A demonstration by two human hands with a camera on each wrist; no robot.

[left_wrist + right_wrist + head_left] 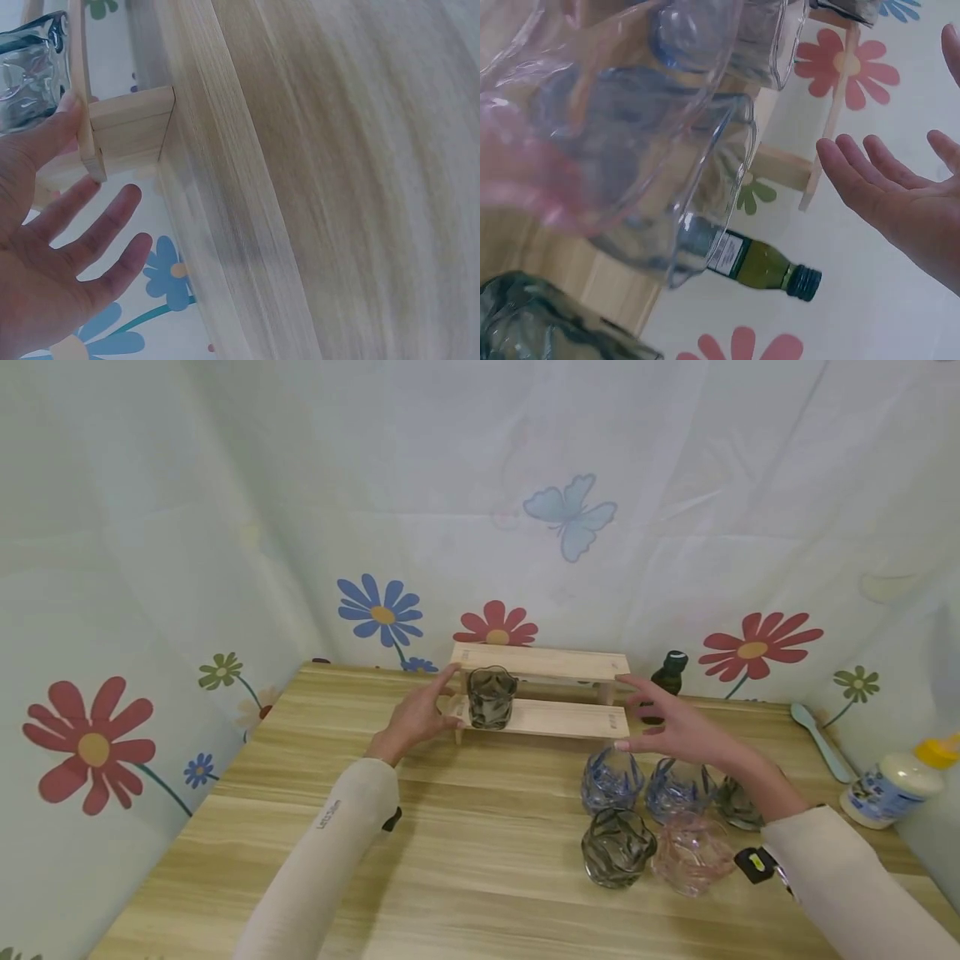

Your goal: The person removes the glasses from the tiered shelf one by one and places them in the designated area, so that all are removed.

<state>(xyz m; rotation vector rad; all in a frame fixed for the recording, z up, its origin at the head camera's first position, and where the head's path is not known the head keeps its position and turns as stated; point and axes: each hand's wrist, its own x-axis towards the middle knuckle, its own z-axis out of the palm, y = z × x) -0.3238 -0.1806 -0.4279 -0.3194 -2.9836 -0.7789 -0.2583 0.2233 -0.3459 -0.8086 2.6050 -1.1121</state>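
Observation:
A two-tier wooden rack (558,719) stands at the back of the table, with a grey wavy glass (492,697) upright on the left of its lower shelf. My left hand (417,712) is at the rack's left end. In the left wrist view its thumb touches the board beside the glass, and its index fingertip meets the board's end. Reaching to the rack's right end, my right hand (671,722) has its fingers extended, holds nothing and has a fingertip at the upper shelf's edge. Below it stand two blue-tinted glasses (611,782), a pink glass (692,853) and another grey glass (617,849).
A further dark glass (738,802) is partly hidden by my right forearm. Behind my right hand stands a green bottle (670,675). On the right lie a pale blue spoon (821,743) and a white bottle with a yellow cap (892,789). A flowered curtain (450,485) hangs behind the table.

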